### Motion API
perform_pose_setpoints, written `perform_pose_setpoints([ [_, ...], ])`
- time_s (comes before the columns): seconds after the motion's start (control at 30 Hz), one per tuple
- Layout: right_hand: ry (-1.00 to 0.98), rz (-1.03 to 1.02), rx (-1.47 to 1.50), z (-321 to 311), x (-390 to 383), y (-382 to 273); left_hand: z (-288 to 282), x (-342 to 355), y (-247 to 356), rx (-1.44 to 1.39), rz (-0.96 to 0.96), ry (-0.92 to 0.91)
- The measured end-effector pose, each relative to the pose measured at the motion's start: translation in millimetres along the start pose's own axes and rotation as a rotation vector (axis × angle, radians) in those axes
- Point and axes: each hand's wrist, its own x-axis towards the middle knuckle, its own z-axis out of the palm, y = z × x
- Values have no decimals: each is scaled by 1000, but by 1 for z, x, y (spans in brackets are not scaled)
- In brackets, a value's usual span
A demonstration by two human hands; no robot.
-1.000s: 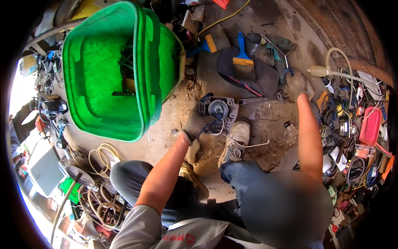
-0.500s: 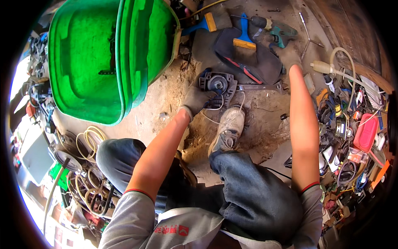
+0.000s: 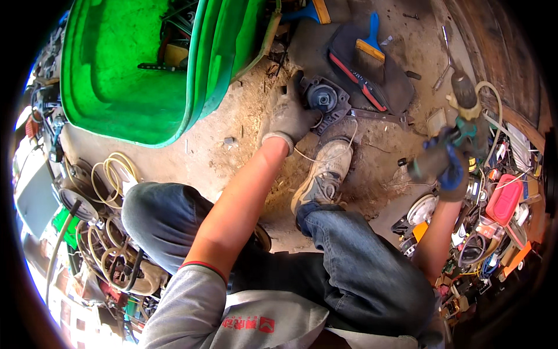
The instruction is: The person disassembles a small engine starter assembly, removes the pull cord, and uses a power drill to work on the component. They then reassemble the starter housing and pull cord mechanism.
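Head view: right grip [image 3: 453,177] wrapped round drill [image 3: 466,132], chuck [image 3: 463,91] pointing forward, long axis fore-aft; left grip [image 3: 289,116] clasping grey housing [image 3: 323,99].

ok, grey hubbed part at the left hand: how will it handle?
The grey part is probably rigid and fairly heavy, given its cast-looking body and metallic hub. Its broad, angular outline should resist rolling. The thin cord over the shoe would likely flop.

Green tub [image 3: 116,75], teal-and-black drill [image 3: 465,132], grey housing [image 3: 323,99]
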Motion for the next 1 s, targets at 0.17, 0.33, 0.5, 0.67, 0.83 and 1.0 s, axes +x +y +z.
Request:
perform_pose_setpoints([
  [0.17,21,-143,-172,57,-42,14,-1,8,-3,-167,-28,-84],
  [0.33,33,-32,-258,72,-73,24,-2,0,9,97,-37,-2],
  [0.5,-11,-156,-674,104,-65,24,-3,3,8,11,-103,-26],
  [0.67,-81,-234,-916,123,-57,24,-3,3,10,82,-72,4],
  [0.83,-148,-335,-1188,122,-51,28,-3,3,10,26,-92,6],
  [1.0,-24,-248,-1077,127,-52,34,-7,5,11,-13,-187,-114],
])
